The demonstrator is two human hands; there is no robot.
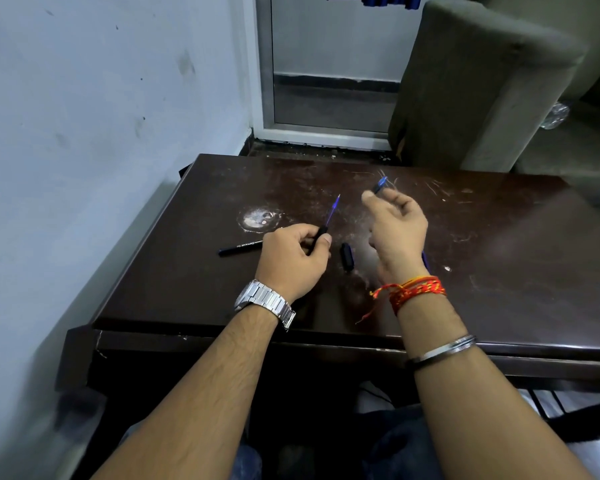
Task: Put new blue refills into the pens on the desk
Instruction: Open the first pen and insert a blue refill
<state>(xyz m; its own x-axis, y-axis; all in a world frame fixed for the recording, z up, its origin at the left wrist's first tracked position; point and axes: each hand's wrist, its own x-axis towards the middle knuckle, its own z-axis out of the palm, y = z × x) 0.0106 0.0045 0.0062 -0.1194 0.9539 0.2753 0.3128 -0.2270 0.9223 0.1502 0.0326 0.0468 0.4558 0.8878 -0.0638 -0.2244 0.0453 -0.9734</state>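
My left hand (293,259), mid-frame, grips a dark pen barrel (317,239) with a blue refill (333,211) sticking out of its top toward the upper right. My right hand (397,233), just right of it, pinches a small blue tip piece (381,184) between its fingertips, held apart from the refill. I count one whole black pen (239,247) lying on the dark desk (499,237) left of my left hand, and one black cap (347,256) between my hands.

Bare forearms; silver watch (264,303) left wrist; red-orange thread band (417,292), steel bangle (442,351) right.
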